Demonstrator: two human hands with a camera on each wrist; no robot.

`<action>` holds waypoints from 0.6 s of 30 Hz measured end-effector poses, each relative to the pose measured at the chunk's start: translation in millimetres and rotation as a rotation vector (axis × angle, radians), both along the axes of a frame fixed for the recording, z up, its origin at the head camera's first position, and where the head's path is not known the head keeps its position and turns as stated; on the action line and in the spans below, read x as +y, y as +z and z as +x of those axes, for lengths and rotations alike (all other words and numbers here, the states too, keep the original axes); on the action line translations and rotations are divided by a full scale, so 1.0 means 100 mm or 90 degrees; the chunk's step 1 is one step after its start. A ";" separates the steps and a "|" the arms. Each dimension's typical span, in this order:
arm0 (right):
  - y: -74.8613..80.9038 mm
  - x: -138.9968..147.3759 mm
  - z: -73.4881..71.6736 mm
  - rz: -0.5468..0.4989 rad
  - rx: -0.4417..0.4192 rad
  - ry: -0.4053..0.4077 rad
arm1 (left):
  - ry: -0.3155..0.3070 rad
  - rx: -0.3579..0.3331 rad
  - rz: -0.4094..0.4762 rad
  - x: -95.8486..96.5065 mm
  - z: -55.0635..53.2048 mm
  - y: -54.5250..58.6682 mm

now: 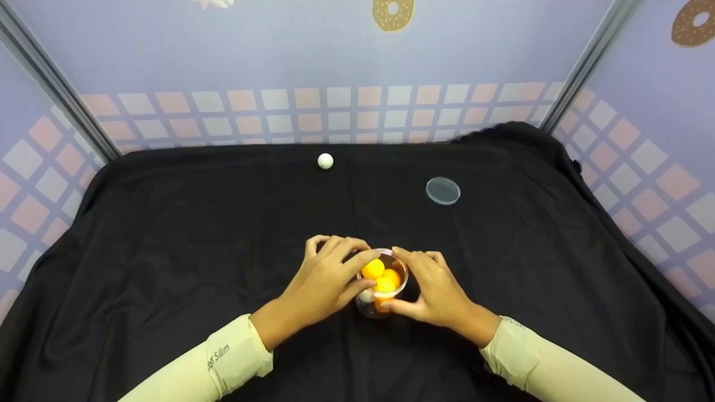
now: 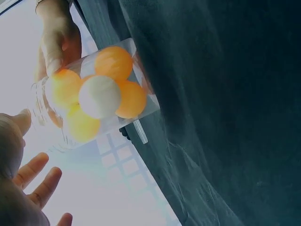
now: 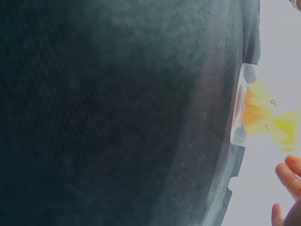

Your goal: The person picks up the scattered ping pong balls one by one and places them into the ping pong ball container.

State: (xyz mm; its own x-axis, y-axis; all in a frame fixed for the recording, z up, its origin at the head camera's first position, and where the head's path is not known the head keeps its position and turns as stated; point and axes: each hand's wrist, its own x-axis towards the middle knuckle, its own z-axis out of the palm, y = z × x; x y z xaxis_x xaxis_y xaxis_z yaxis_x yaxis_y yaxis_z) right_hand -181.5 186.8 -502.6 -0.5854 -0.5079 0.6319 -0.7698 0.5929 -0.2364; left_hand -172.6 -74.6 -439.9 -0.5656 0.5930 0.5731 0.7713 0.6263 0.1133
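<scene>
A clear plastic jar [image 1: 370,310] stands upright on the black cloth, holding several orange and yellow balls and a white ball [image 2: 99,97]. My right hand [image 1: 438,287] grips the jar from the right, its thumb low on the near wall and a fingertip at the rim. Over the left side of the mouth is my left hand [image 1: 329,273], thumb and index finger on either side of a yellow ball [image 1: 373,268] at the top. In the left wrist view the left fingers [image 2: 46,187] are spread around the mouth, with no ball between them.
Farther back on the black cloth [image 1: 223,223] lies a loose white ball [image 1: 325,161]. A round clear lid [image 1: 443,191] lies flat to the back right. Patterned panel walls [image 1: 313,56] enclose the back and sides of the table.
</scene>
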 end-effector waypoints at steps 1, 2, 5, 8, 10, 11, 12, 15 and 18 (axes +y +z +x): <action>0.00 -0.01 0.00 -0.001 0.003 0.000 | 0.001 -0.004 0.001 -0.01 -0.02 0.01; 0.00 -0.01 -0.01 -0.002 0.007 0.000 | 0.002 -0.008 0.005 -0.02 -0.05 0.02; 0.00 -0.02 -0.01 -0.002 0.020 -0.005 | 0.019 -0.015 0.015 -0.02 -0.19 0.03; 0.01 -0.02 -0.01 -0.004 0.025 -0.011 | 0.049 -0.023 0.021 -0.03 -0.39 0.04; 0.01 -0.03 -0.01 -0.004 0.024 -0.014 | 0.075 -0.036 0.019 -0.04 -0.56 0.03; 0.01 -0.03 -0.01 -0.002 0.023 -0.016 | 0.088 -0.044 0.020 -0.05 -0.66 0.03; 0.02 -0.03 -0.01 0.002 0.021 -0.019 | 0.102 -0.054 0.020 -0.06 -0.76 0.02; 0.01 -0.02 0.00 0.011 0.016 -0.023 | 0.149 -0.091 0.024 -0.10 -1.08 -0.04; 0.01 -0.01 0.00 0.015 0.015 -0.026 | 0.203 -0.139 0.013 -0.14 -1.42 -0.10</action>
State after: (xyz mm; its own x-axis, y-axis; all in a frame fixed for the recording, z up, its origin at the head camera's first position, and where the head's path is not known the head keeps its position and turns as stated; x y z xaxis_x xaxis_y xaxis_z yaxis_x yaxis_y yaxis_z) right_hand -181.3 185.5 -501.3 -0.5904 -0.4995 0.6340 -0.7505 0.6288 -0.2035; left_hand -314.8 -88.7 -450.3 -0.8303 0.3568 0.4281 0.4938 0.8271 0.2683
